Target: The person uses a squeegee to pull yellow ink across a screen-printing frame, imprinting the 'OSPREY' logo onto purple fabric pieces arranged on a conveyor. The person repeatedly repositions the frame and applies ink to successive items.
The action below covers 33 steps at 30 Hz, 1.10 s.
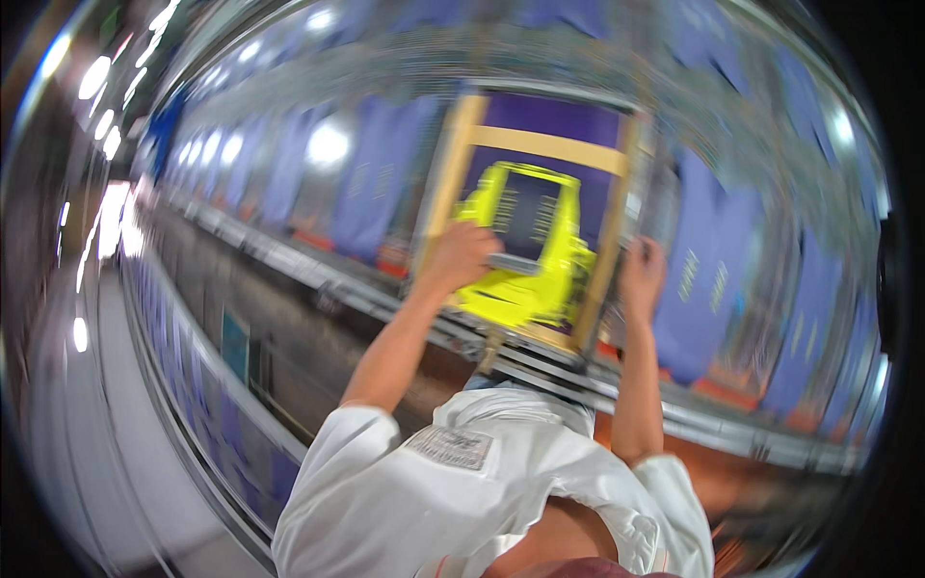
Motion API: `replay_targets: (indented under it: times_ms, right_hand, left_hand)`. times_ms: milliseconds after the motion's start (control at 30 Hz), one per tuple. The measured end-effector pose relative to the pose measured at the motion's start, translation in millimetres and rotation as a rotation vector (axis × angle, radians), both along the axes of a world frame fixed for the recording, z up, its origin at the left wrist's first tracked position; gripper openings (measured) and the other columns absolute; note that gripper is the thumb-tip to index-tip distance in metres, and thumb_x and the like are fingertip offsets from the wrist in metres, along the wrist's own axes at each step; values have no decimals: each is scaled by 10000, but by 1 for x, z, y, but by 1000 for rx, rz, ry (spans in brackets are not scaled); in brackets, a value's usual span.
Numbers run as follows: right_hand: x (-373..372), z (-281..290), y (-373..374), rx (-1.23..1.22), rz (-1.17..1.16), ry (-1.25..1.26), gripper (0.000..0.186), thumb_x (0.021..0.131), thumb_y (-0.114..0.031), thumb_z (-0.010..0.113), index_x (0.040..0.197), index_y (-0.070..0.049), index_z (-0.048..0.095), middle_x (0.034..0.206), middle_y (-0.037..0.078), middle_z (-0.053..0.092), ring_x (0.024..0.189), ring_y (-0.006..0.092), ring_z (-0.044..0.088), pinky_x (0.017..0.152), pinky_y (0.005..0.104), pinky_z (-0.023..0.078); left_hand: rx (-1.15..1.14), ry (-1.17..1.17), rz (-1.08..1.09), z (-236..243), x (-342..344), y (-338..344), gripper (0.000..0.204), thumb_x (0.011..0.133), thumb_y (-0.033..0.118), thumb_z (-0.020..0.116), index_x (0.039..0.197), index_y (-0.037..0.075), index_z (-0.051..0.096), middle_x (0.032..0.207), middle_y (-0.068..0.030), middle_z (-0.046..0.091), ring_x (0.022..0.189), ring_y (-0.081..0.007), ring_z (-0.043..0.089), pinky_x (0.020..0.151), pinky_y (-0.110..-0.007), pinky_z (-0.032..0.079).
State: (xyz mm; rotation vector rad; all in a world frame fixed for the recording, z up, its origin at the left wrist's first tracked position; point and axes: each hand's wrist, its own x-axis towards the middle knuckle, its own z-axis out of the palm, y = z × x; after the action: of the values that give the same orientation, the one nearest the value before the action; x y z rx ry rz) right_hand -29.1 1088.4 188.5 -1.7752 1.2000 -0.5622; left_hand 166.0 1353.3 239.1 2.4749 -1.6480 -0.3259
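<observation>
In front of me lies a printing screen with a frame (628, 169), purple mesh and cream tape bands. Bright yellow ink (506, 301) spreads over its middle, around a dark rectangular area with pale vertical marks. My left hand (462, 255) is closed on one end of a grey bar (517, 262), seemingly a squeegee, lying across the lower side of the dark area. My right hand (642, 275) is at the frame's right side, fingers curled on its edge; motion smears the contact.
A long table with a metal rail (713, 424) runs left and right in front of me. Blue-violet cloth pieces (696, 279) lie along it on both sides of the screen. At the left, a pale aisle (159, 433) runs beside another row of cloth pieces (212, 405).
</observation>
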Motion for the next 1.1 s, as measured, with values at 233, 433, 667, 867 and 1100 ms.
replay_targets:
  times_ms: [233, 433, 667, 867, 1100]
  right_hand:
    - [-2, 39, -16, 139, 10, -95, 299, 984, -283, 672, 1093, -5, 662, 902, 40, 623, 808, 138, 536, 735, 319, 446]
    - [-21, -19, -11, 44, 21, -218, 254, 976, -225, 654, 1065, 12, 675, 912, 75, 662, 852, 176, 597, 792, 337, 487]
    - [-24, -46, -26, 57, -30, -240, 247, 975, -234, 647, 1045, 1, 678, 891, 58, 653, 810, 161, 576, 759, 326, 469]
    - [-23, -29, -13, 0, -85, -132, 300, 991, -285, 632, 1044, 6, 679, 837, 70, 635, 757, 165, 555, 720, 337, 453]
    - [-15, -28, -18, 105, -54, -48, 267, 999, -284, 625, 1031, -27, 687, 776, 56, 603, 725, 145, 544, 705, 328, 452]
  left_hand:
    - [-220, -51, 122, -4, -27, 6, 227, 665, 169, 772, 867, 179, 669, 897, 19, 614, 1011, -208, 586, 912, -395, 404]
    - [-132, -189, 120, -2, -48, -7, 197, 693, 202, 780, 851, 166, 668, 896, -6, 615, 1009, -225, 592, 918, -403, 410]
    - [-254, -10, 18, -15, -35, -9, 162, 708, 165, 776, 845, 123, 697, 875, -25, 669, 934, -247, 634, 886, -404, 436]
    - [-223, 7, -25, -4, -43, 18, 190, 734, 232, 806, 841, 113, 705, 809, -45, 699, 828, -266, 670, 810, -422, 455]
    - [-119, 108, -117, -20, -35, 27, 257, 728, 305, 831, 803, 113, 678, 798, -52, 700, 789, -271, 672, 767, -426, 452]
